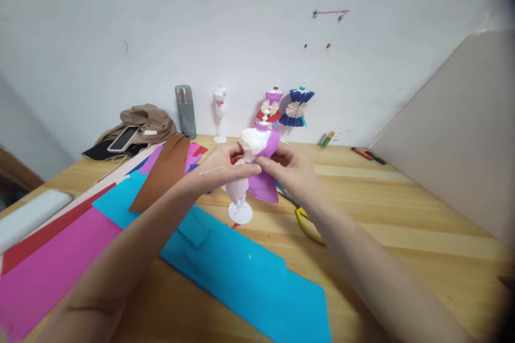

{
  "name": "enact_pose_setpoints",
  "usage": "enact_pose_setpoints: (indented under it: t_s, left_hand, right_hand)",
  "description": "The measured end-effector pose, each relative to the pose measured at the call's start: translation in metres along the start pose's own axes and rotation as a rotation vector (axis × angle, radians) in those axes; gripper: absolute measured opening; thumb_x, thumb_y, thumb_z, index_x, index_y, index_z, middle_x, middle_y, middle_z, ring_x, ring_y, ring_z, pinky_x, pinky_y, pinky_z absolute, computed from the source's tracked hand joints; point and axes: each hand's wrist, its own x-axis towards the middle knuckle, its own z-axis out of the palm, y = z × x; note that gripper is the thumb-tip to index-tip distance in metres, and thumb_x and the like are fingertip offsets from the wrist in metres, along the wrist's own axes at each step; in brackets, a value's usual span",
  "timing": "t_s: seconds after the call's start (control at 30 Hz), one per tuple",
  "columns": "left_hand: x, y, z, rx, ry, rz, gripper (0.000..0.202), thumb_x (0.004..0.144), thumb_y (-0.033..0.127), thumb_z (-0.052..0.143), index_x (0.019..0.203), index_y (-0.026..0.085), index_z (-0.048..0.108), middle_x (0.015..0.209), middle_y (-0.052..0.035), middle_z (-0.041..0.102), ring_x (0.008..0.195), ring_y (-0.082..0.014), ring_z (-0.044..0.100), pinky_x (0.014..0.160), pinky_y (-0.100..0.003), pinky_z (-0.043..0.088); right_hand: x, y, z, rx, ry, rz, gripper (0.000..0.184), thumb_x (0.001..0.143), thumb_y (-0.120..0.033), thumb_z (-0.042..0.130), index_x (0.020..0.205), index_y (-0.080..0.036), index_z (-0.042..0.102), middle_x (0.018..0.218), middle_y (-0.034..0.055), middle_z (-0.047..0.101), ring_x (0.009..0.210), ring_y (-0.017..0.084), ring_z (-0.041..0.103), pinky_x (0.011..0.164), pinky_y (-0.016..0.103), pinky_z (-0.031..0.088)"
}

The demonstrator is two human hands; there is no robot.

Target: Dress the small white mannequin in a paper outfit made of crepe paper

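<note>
A small white dress form [240, 213] stands upright on its round base in front of me. Cream material covers one shoulder and purple material [263, 187] wraps the other side and hangs below the waist; whether it is paper or cloth I cannot tell. My left hand [225, 165] closes around the form at the waist, thumb across the front. On the other side, my right hand [292, 169] pinches the purple material at the waist, its thumb close to the left thumb. The fingers behind the form are partly hidden. Yellow-handled scissors [308, 225] lie beside my right wrist.
Blue sheets [249, 262], a brown sheet [163, 174] and a pink sheet [68, 257] cover the table's left side. Along the wall stand a flask [185, 112], a bare dress form [220, 112] and two dressed ones, one in navy [295, 97]. A glue stick [328, 140] lies to the right.
</note>
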Motion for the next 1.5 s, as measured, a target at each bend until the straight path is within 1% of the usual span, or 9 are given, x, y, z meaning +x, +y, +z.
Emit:
enact_pose_setpoints:
  t_s: [0.3, 0.4, 0.5, 0.6, 0.7, 0.87, 1.1, 1.23, 1.5]
  left_hand:
    - [-0.002, 0.010, -0.001, -0.125, 0.229, -0.154, 0.041, 0.063, 0.040, 0.089, 0.088, 0.011, 0.074, 0.080, -0.0046, 0.072, 0.072, -0.0165, 0.064, 0.064, -0.025, 0.046]
    - [0.001, 0.005, -0.010, -0.261, 0.328, -0.189, 0.040, 0.058, 0.041, 0.092, 0.077, 0.013, 0.071, 0.071, -0.0026, 0.070, 0.062, -0.0130, 0.060, 0.057, -0.023, 0.045]
    - [0.003, -0.002, -0.019, -0.442, 0.393, -0.191, 0.040, 0.056, 0.041, 0.094, 0.072, 0.014, 0.070, 0.065, -0.0017, 0.069, 0.058, -0.0125, 0.061, 0.057, -0.023, 0.049]
    - [0.003, -0.005, -0.023, -0.569, 0.396, -0.170, 0.036, 0.059, 0.040, 0.093, 0.071, 0.015, 0.070, 0.064, -0.0012, 0.069, 0.058, -0.0129, 0.063, 0.058, -0.024, 0.052]
    - [0.002, -0.004, -0.022, -0.615, 0.378, -0.189, 0.032, 0.060, 0.036, 0.093, 0.068, 0.015, 0.070, 0.063, -0.0010, 0.070, 0.057, -0.0127, 0.064, 0.060, -0.025, 0.054]
    - [0.004, -0.001, -0.017, -0.567, 0.379, -0.241, 0.029, 0.066, 0.035, 0.091, 0.066, 0.016, 0.069, 0.059, -0.0013, 0.068, 0.055, -0.0137, 0.064, 0.058, -0.025, 0.053]
    - [0.002, 0.000, -0.021, -0.567, 0.380, -0.206, 0.033, 0.064, 0.037, 0.092, 0.066, 0.014, 0.068, 0.058, -0.0013, 0.067, 0.053, -0.0128, 0.062, 0.056, -0.024, 0.053]
    - [0.000, 0.004, -0.022, -0.530, 0.423, -0.184, 0.030, 0.067, 0.035, 0.090, 0.066, 0.015, 0.068, 0.059, -0.0013, 0.067, 0.057, -0.0146, 0.065, 0.061, -0.026, 0.056]
    - [0.001, 0.002, -0.038, -0.512, 0.485, -0.145, 0.027, 0.066, 0.035, 0.089, 0.070, 0.017, 0.070, 0.064, -0.0037, 0.069, 0.071, -0.0203, 0.070, 0.072, -0.032, 0.059]
  right_hand:
    - [-0.002, -0.005, -0.005, 0.118, -0.026, -0.053, 0.029, 0.085, -0.050, 0.071, 0.093, -0.023, 0.066, 0.084, 0.0037, 0.070, 0.075, 0.020, 0.065, 0.069, 0.036, 0.054]
    - [-0.006, -0.005, -0.004, -0.131, 0.097, -0.380, 0.019, 0.089, -0.037, 0.068, 0.102, -0.024, 0.065, 0.095, 0.0071, 0.070, 0.089, 0.025, 0.068, 0.081, 0.043, 0.056]
    - [-0.011, 0.002, 0.004, -0.468, 0.059, -0.769, 0.038, 0.087, -0.032, 0.070, 0.123, -0.026, 0.062, 0.123, 0.0132, 0.068, 0.116, 0.033, 0.064, 0.098, 0.054, 0.053]
    - [-0.013, 0.016, 0.017, -0.704, 0.017, -0.898, 0.053, 0.089, -0.022, 0.066, 0.139, -0.030, 0.054, 0.149, 0.0127, 0.055, 0.143, 0.036, 0.046, 0.112, 0.061, 0.043]
    - [-0.014, 0.030, 0.025, -0.774, 0.178, -0.932, 0.051, 0.090, -0.005, 0.060, 0.133, -0.033, 0.060, 0.146, 0.0089, 0.059, 0.140, 0.031, 0.050, 0.112, 0.058, 0.044]
    - [-0.015, 0.030, 0.020, -0.698, 0.276, -1.044, 0.029, 0.087, -0.006, 0.068, 0.103, -0.030, 0.070, 0.111, 0.0058, 0.076, 0.105, 0.025, 0.068, 0.090, 0.045, 0.055]
    - [-0.016, 0.036, 0.018, -0.607, 0.215, -0.959, 0.020, 0.089, -0.010, 0.065, 0.090, -0.028, 0.073, 0.088, 0.0024, 0.077, 0.078, 0.020, 0.069, 0.068, 0.036, 0.050]
    - [-0.016, 0.044, 0.017, -0.522, 0.126, -0.758, 0.017, 0.094, -0.020, 0.060, 0.090, -0.028, 0.075, 0.082, 0.0044, 0.076, 0.075, 0.022, 0.069, 0.068, 0.039, 0.053]
    - [-0.017, 0.039, 0.013, -0.315, 0.105, -0.647, 0.009, 0.082, -0.026, 0.066, 0.073, -0.028, 0.067, 0.077, 0.0052, 0.072, 0.066, 0.022, 0.065, 0.061, 0.040, 0.052]
